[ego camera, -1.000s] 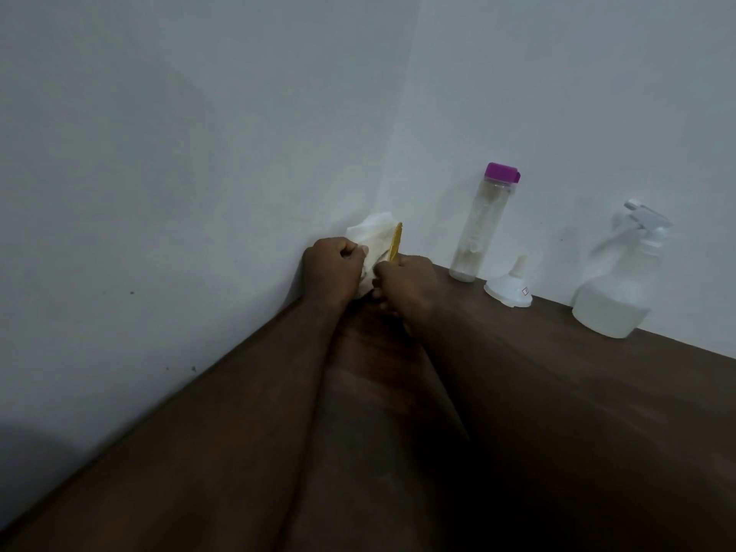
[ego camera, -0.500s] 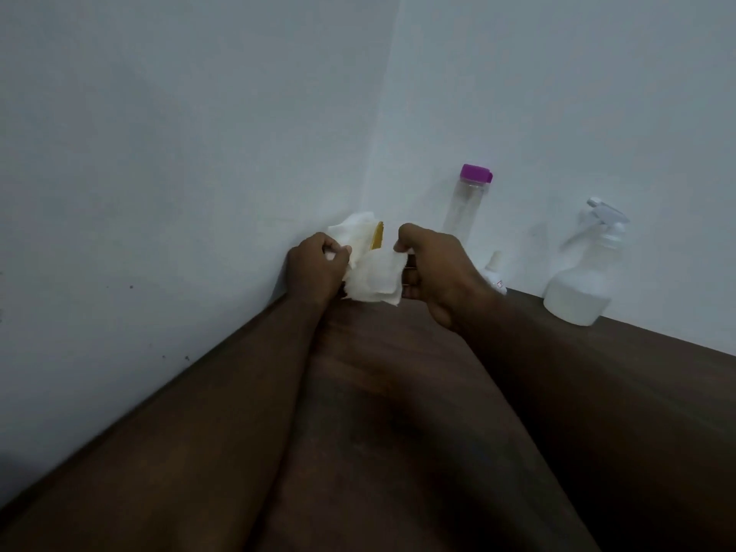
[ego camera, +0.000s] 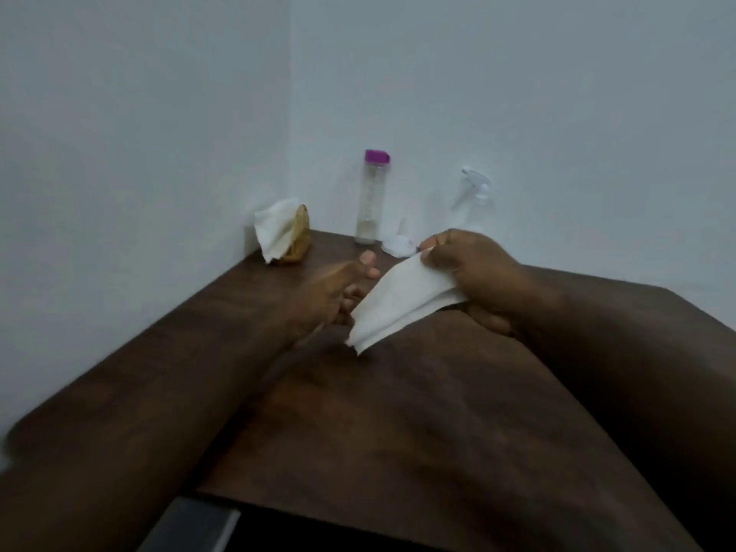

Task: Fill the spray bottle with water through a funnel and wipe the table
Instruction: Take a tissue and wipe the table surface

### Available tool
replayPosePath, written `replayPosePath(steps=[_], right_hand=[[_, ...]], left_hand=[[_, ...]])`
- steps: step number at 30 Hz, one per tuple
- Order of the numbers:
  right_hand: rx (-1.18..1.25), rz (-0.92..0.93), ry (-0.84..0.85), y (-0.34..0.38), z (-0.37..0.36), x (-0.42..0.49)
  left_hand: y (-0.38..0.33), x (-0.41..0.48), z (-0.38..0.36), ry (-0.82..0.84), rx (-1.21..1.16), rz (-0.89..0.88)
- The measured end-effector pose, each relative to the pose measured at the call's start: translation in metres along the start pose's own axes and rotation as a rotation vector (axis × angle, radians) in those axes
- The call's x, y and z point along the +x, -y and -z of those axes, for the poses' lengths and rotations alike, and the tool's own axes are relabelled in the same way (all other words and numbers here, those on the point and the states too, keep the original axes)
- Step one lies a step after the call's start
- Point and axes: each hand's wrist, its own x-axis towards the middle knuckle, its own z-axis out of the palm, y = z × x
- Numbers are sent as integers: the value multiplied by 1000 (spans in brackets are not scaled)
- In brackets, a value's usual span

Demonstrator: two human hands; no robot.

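Right hand (ego camera: 478, 280) pinches a tissue (ego camera: 398, 304); left hand (ego camera: 334, 296) hangs relaxed, fingers loose. At twelve o'clock, the purple-capped bottle (ego camera: 372, 197) holds a little water; any writing is too blurred to read.

The spray bottle (ego camera: 476, 197) has its lower half hidden behind the right hand (ego camera: 474, 272), so no reading the fill level, and the funnel (ego camera: 398, 243) is part-covered too. The left hand (ego camera: 334, 292) is smeared with blur, some fingers tucked behind the tissue (ego camera: 398, 304). Both forearms run off the bottom edge. The brownish thing (ego camera: 300, 237) in the corner is too fuzzy to name.
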Motion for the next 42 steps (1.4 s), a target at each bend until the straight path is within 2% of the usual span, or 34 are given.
replayPosePath(steps=[2,6,8,9,12,14,16,19,21,24,29,35,37,40,42], right_hand=[[-75,24,-44,-2,33,-25],[-209,11,-143,-10,97,-76],[-226,-38,-181,-21,118,-102],[-322,-63,-188,-27,125,-114],[-916,-33,-135,-50,134,-146],[-924,96,-45,-57,130,-159],[-853,164,150,-64,117,-167],[-897,81,429,-79,89,-175],[-1067,84,494,-87,73,-175],[-1132,4,469,-93,73,-161],[-1192,-206,276,-99,87,-145],[-1111,70,536,-80,9,-148],[-1109,71,509,-86,7,-110],[-1166,-85,375,-93,10,-55],[-1167,-86,375,-96,-5,-42]], left_hand=[[2,-16,-32,143,0,26],[-8,-32,-86,212,-120,28],[-12,-33,-104,210,11,11],[-9,-32,-110,141,161,-22],[15,-27,-113,-201,543,-154],[30,-29,-110,-327,604,-210],[36,-33,-107,-370,631,-246],[35,-36,-106,-390,583,-301],[33,-36,-106,-409,479,-304],[29,-35,-103,-479,277,-236],[26,-33,-97,-544,88,-146],[24,-26,-91,-562,7,-129],[27,-26,-89,-566,7,-144],[28,-25,-88,-588,47,-170],[28,-25,-89,-591,86,-215]])
